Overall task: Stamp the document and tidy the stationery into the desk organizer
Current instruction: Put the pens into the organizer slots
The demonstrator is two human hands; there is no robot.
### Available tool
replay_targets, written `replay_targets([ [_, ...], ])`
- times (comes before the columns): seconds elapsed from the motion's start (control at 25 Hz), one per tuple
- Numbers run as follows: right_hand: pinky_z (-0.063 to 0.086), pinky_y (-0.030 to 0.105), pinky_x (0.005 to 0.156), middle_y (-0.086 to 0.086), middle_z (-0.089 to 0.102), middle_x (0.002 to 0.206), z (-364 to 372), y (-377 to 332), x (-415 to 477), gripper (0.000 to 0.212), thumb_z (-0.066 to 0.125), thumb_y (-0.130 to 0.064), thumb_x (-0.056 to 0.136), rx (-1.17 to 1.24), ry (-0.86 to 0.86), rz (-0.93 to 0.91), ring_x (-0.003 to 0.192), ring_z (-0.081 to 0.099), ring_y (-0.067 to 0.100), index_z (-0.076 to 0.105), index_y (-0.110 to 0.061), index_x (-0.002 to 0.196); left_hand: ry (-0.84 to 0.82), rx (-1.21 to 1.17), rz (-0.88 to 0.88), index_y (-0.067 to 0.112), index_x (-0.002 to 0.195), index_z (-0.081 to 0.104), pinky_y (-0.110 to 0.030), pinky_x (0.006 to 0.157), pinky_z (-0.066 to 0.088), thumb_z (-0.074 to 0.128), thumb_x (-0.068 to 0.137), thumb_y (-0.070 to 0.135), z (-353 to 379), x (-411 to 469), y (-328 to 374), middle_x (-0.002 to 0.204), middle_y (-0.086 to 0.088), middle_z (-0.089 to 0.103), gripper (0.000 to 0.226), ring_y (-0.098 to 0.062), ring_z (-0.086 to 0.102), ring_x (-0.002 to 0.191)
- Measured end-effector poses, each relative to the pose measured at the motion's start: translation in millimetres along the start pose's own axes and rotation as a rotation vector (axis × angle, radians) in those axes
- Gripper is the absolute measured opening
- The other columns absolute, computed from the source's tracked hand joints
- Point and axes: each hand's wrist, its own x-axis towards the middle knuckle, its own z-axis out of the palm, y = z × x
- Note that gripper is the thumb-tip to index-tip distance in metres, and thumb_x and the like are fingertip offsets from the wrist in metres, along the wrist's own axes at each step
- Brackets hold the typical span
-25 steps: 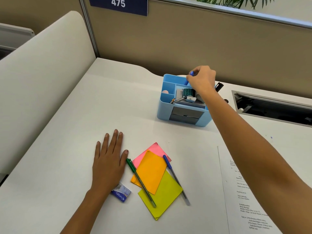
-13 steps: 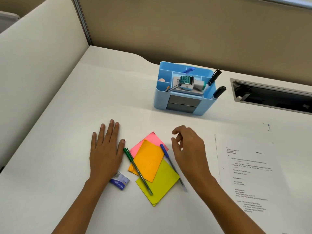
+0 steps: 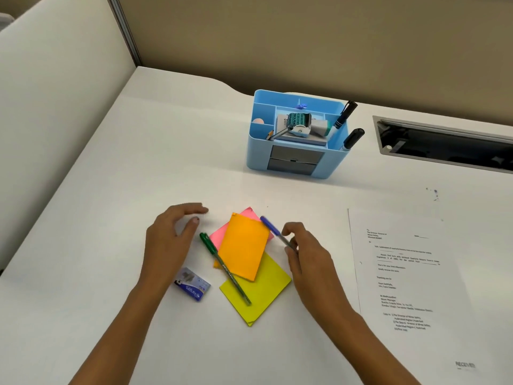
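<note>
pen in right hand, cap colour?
Blue; the pen in the right hand shows best in head view.

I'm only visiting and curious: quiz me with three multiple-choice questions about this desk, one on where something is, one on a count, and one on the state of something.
1. Where does the green pen lie?
A. Inside a drawer
B. Across the coloured notes
C. On the printed sheet

2. How many black markers stand in the blue organizer?
A. One
B. Two
C. Four

3. What is the state of the blue pen?
A. Pinched by the right hand
B. Lying flat, untouched
C. Stored away

Answers:
1 B: its lower half rests on the yellow note.
2 B: two black caps lean out at its right end.
3 A: thumb and fingers close on its barrel, and the capped end sticks out toward the notes.
</note>
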Motion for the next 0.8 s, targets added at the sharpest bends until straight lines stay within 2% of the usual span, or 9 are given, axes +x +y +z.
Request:
replay_targets([
  [0.04,0.044,0.017,0.069,-0.005,0.054,0.098,-4.2,-2.6,1.8,0.021,0.045,-0.013,0.098,0.019,0.002,-0.026,0.079,0.054,0.011,0.05,-0.022,0.116,-0.086,0.058,0.063,0.029,0.098,0.068,-0.001,0.091,0.03,0.054,0.09,0.003,-3.8,-0.2,2.1,0.111,0.016,0.064,0.031,-0.003,0.053,0.111],
  [0.12,0.039,0.01,0.068,-0.002,0.057,0.096,-12.2,-4.5,4.7,0.017,0.047,-0.011,0.097,0.018,-0.001,-0.085,0.076,0.05,0.01,0.06,-0.016,0.107,-0.262,0.198,0.135,0.027,0.097,0.069,-0.012,0.091,0.033,0.055,0.086,-0.005,-9.5,0.8,1.5,0.11,0.013,0.063,0.037,-0.007,0.052,0.108],
  [0.2,0.035,0.006,0.069,0.002,0.061,0.093,-18.7,-2.9,7.9,0.019,0.049,-0.008,0.096,0.028,0.003,-0.116,0.074,0.048,0.007,0.068,-0.011,0.098,-0.374,0.233,0.104,0.03,0.101,0.066,-0.022,0.092,0.035,0.06,0.086,0.0,-13.9,1.5,-1.7,0.111,0.013,0.062,0.035,-0.01,0.051,0.109],
  [0.28,0.038,0.007,0.067,-0.004,0.06,0.088,-21.4,-1.6,8.3,0.02,0.052,-0.005,0.094,0.072,0.002,-0.094,0.068,0.049,0.005,0.07,-0.013,0.094,-0.364,0.217,0.097,0.035,0.11,0.062,-0.025,0.094,0.035,0.065,0.085,0.012,-13.7,-0.1,-2.4,0.116,0.015,0.06,0.034,-0.01,0.049,0.112],
  [0.36,0.046,0.015,0.065,-0.007,0.06,0.087,-18.2,-1.2,7.1,0.024,0.052,0.0,0.093,0.162,-0.001,-0.042,0.064,0.055,0.009,0.066,-0.019,0.089,-0.321,0.272,0.173,0.036,0.124,0.054,-0.032,0.1,0.036,0.068,0.083,0.023,-7.0,-2.5,-0.5,0.129,0.013,0.054,0.045,-0.013,0.046,0.121],
  [0.48,0.053,0.029,0.066,-0.001,0.062,0.091,-7.4,1.5,6.5,0.03,0.048,0.007,0.092,0.253,-0.002,0.05,0.068,0.061,0.018,0.058,-0.021,0.086,-0.364,0.508,0.327,0.044,0.137,0.035,-0.045,0.109,0.026,0.055,0.086,0.049,12.0,-7.9,4.2,0.145,0.014,0.04,0.055,-0.018,0.035,0.136],
  [0.6,0.051,0.021,0.061,-0.001,0.062,0.088,1.4,3.7,7.2,0.025,0.049,0.006,0.092,0.302,0.015,0.091,0.065,0.061,0.016,0.059,-0.016,0.088,-0.405,0.666,0.315,0.05,0.14,0.021,-0.052,0.115,0.011,0.025,0.079,0.075,26.6,-15.0,1.9,0.153,0.015,0.025,0.066,-0.017,0.021,0.143],
  [0.68,0.05,0.02,0.058,-0.001,0.062,0.086,3.4,4.2,7.8,0.025,0.049,0.005,0.092,0.323,0.069,0.118,0.063,0.059,0.016,0.058,-0.017,0.087,-0.401,0.696,0.302,0.053,0.139,0.022,-0.055,0.116,0.003,0.022,0.079,0.076,30.6,-16.8,-2.3,0.154,0.018,0.018,0.065,-0.015,0.014,0.145],
  [0.8,0.049,0.015,0.056,-0.002,0.061,0.086,-5.6,7.4,13.6,0.025,0.049,0.006,0.092,0.362,0.212,0.161,0.061,0.059,0.013,0.056,-0.017,0.086,-0.4,0.698,0.299,0.055,0.138,0.024,-0.056,0.116,0.0,0.021,0.08,0.075,30.8,-15.1,-3.6,0.154,0.021,0.014,0.061,-0.013,0.009,0.145],
])
